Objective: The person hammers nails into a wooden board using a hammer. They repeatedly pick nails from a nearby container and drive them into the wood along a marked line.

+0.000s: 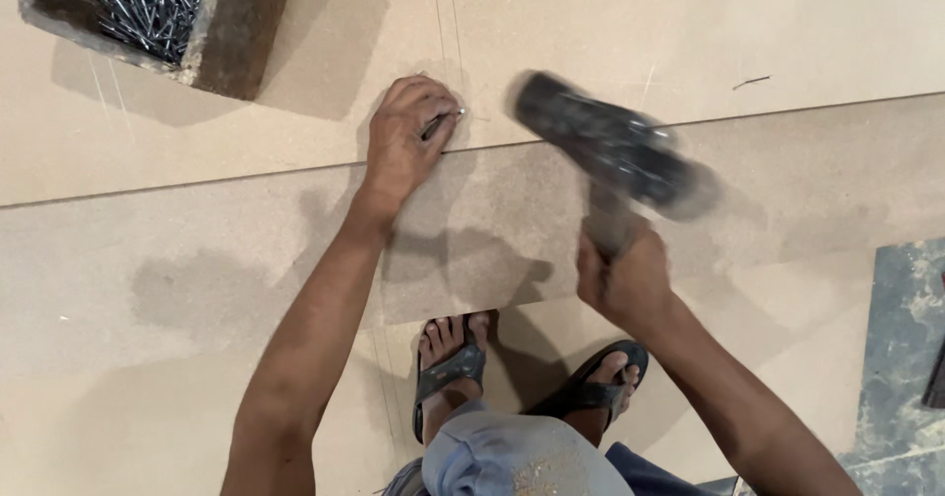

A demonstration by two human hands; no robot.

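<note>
- A person crouches on fibreboard sheets laid over the floor, sandalled feet [532,378] at the near edge of the upper board [492,250].
- The left hand [406,137] is clenched around a few nails, pinching one nail [445,120] against the sheet right at the board's far edge, its tip pointing right.
- The right hand [622,278] grips the handle of a hammer [610,147], fist closed tight; the head is blurred by motion and hangs above the board.
- The nail lies left of the hammer head and slightly farther away; the hammer's long head runs diagonally from upper left to lower right.
- The left arm reaches straight forward, wrist flat; the right forearm angles in from the lower right, wrist cocked.
- A wooden box [231,33] of loose nails [148,4] sits at the far left corner.
</note>
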